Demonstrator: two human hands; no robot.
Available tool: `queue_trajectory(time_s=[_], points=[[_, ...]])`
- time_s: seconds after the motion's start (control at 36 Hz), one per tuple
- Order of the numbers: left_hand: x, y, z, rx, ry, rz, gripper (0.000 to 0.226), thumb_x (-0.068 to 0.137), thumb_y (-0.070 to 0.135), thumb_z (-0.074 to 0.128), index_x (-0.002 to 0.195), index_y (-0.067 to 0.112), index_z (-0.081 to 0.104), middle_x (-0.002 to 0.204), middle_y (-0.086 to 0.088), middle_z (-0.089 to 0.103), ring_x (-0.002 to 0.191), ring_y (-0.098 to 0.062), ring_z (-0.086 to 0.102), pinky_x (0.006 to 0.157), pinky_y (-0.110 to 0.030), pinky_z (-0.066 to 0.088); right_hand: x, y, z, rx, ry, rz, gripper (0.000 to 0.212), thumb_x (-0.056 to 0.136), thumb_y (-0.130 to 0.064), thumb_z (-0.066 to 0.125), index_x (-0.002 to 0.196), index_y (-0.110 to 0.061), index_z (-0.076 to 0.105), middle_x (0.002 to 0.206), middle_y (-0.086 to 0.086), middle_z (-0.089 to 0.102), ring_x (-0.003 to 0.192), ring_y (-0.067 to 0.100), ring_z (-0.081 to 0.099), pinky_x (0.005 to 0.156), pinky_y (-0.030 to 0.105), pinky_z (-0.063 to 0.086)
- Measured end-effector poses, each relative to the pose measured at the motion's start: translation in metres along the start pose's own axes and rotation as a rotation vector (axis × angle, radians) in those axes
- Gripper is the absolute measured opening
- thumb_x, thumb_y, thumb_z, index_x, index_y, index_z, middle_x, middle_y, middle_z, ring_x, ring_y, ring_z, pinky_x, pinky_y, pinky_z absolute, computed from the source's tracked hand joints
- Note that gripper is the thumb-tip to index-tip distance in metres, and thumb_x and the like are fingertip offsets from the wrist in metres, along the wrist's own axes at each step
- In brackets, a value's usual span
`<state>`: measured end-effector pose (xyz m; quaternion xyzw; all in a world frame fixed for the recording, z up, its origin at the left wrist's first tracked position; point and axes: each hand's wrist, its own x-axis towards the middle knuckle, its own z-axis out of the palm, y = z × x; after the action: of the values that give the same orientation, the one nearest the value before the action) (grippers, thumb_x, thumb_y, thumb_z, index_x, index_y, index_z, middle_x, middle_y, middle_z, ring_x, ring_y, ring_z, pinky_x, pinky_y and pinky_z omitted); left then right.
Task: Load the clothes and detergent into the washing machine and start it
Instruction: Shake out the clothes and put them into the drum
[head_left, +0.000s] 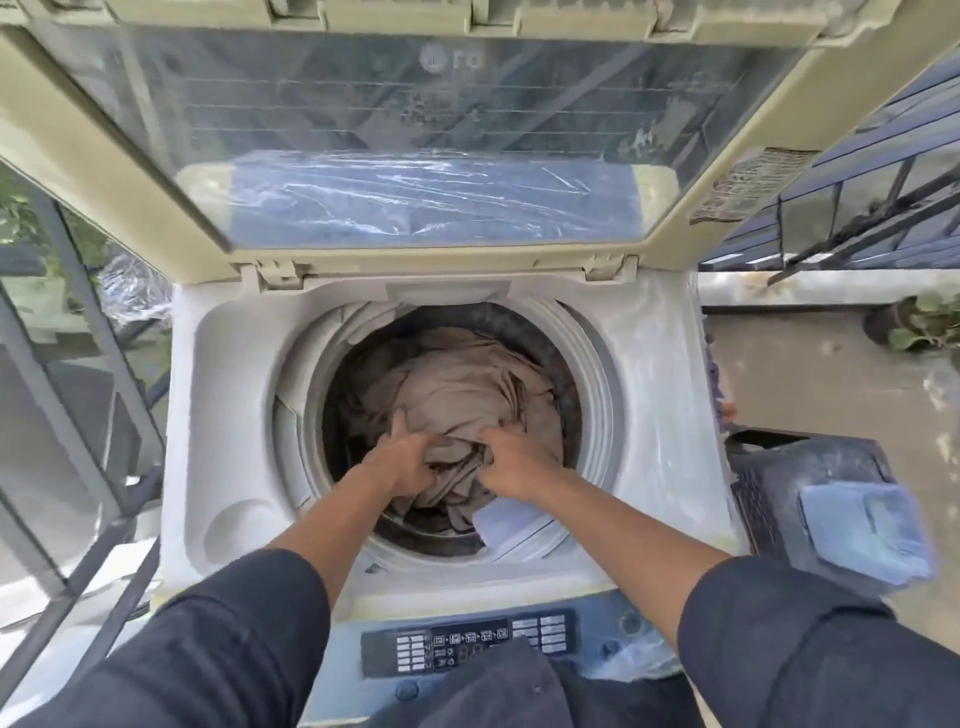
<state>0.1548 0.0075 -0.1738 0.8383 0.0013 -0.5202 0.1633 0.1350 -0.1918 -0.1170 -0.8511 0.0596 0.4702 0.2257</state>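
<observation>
A white top-loading washing machine (234, 395) stands in front of me with its glass lid (415, 130) raised. Crumpled brown-beige clothes (457, 384) fill the round drum. Both arms reach down into the drum. My left hand (405, 457) presses on the near part of the pile, fingers curled into the cloth. My right hand (511, 457) grips a fold of the same cloth right beside it. The control panel (467, 644) with buttons lies at the machine's near edge, partly covered by my dark clothing.
A dark plastic laundry basket (810, 478) stands to the right of the machine with a pale blue folded item (862, 530) on its rim. A metal railing (83, 332) runs along the left. A concrete floor and a potted plant (919, 322) lie at the right.
</observation>
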Motion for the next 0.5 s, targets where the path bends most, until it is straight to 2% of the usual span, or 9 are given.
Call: queue_trajectory(time_s=[0.08, 0.14, 0.19, 0.25, 0.31, 0.36, 0.42, 0.47, 0.5], points=[[0.003, 0.011, -0.009, -0.006, -0.021, -0.043, 0.066, 0.096, 0.037, 0.065, 0.155, 0.054, 0.041, 0.174, -0.017, -0.025, 0.155, -0.049, 0.030, 0.122, -0.043, 0.041, 0.001, -0.001, 0.007, -0.009, -0.005, -0.008, 0.065, 0.086, -0.027, 0.061, 0.150, -0.027, 0.046, 0.142, 0.017, 0.048, 0.132, 0.040, 0.048, 0.109, 0.042, 0.045], [0.004, 0.017, -0.014, 0.037, -0.037, -0.047, 0.065, 0.104, 0.025, 0.057, 0.161, 0.047, 0.037, 0.173, -0.014, -0.030, 0.152, -0.044, 0.040, 0.115, -0.039, 0.046, 0.000, 0.000, 0.009, -0.013, -0.002, -0.013, 0.065, 0.091, -0.030, 0.061, 0.153, -0.029, 0.042, 0.146, 0.016, 0.045, 0.135, 0.038, 0.044, 0.110, 0.040, 0.042], [0.005, 0.018, -0.016, 0.055, -0.085, -0.004, 0.068, 0.105, 0.014, 0.057, 0.165, 0.037, 0.034, 0.177, -0.012, -0.015, 0.155, -0.039, 0.035, 0.117, -0.038, 0.041, -0.003, 0.002, 0.008, -0.014, 0.005, -0.021, 0.065, 0.094, -0.033, 0.060, 0.156, -0.029, 0.039, 0.151, 0.014, 0.042, 0.139, 0.037, 0.042, 0.111, 0.038, 0.040], [0.004, 0.019, -0.017, 0.048, -0.090, 0.044, 0.069, 0.105, 0.008, 0.058, 0.167, 0.025, 0.033, 0.178, -0.012, 0.008, 0.160, -0.033, 0.026, 0.124, -0.034, 0.028, -0.007, 0.004, 0.004, 0.000, 0.002, -0.026, 0.064, 0.095, -0.035, 0.061, 0.155, -0.028, 0.040, 0.151, 0.013, 0.041, 0.141, 0.035, 0.041, 0.111, 0.036, 0.039], [0.002, 0.020, -0.016, 0.055, -0.081, 0.045, 0.069, 0.106, 0.008, 0.058, 0.168, 0.019, 0.029, 0.177, -0.010, 0.010, 0.163, -0.030, 0.014, 0.125, -0.028, 0.019, -0.008, 0.008, 0.001, 0.007, 0.009, -0.019, 0.064, 0.093, -0.035, 0.063, 0.153, -0.030, 0.042, 0.148, 0.011, 0.043, 0.139, 0.033, 0.042, 0.111, 0.037, 0.041], [-0.002, 0.027, -0.019, 0.041, -0.087, 0.050, 0.069, 0.102, 0.005, 0.062, 0.165, 0.016, 0.035, 0.174, -0.010, 0.020, 0.161, -0.029, 0.022, 0.121, -0.026, 0.027, -0.006, 0.012, -0.001, 0.018, 0.007, -0.003, 0.066, 0.091, -0.033, 0.065, 0.153, -0.030, 0.042, 0.147, 0.012, 0.044, 0.138, 0.033, 0.044, 0.112, 0.040, 0.042], [-0.004, 0.030, -0.023, 0.000, -0.116, 0.075, 0.059, 0.099, -0.002, 0.063, 0.155, 0.007, 0.048, 0.159, -0.010, 0.046, 0.145, -0.026, 0.047, 0.101, -0.020, 0.043, -0.005, 0.015, -0.004, 0.050, -0.007, 0.025, 0.067, 0.091, -0.033, 0.063, 0.154, -0.029, 0.039, 0.149, 0.012, 0.042, 0.138, 0.035, 0.043, 0.114, 0.043, 0.042], [-0.011, 0.034, -0.029, -0.042, -0.169, 0.101, 0.050, 0.099, -0.006, 0.060, 0.148, 0.006, 0.054, 0.132, -0.005, 0.059, 0.117, -0.018, 0.058, 0.073, -0.009, 0.043, -0.006, 0.017, -0.009, 0.077, -0.008, 0.049, 0.068, 0.091, -0.031, 0.061, 0.154, -0.029, 0.035, 0.147, 0.011, 0.043, 0.134, 0.034, 0.048, 0.109, 0.042, 0.047], [-0.016, 0.035, -0.033, -0.073, -0.176, 0.120, 0.049, 0.098, -0.004, 0.061, 0.146, 0.008, 0.056, 0.119, -0.005, 0.061, 0.102, -0.017, 0.059, 0.065, -0.010, 0.044, -0.006, 0.018, -0.010, 0.092, 0.003, 0.056, 0.072, 0.090, -0.028, 0.061, 0.155, -0.030, 0.032, 0.145, 0.011, 0.045, 0.130, 0.033, 0.050, 0.106, 0.042, 0.049]])
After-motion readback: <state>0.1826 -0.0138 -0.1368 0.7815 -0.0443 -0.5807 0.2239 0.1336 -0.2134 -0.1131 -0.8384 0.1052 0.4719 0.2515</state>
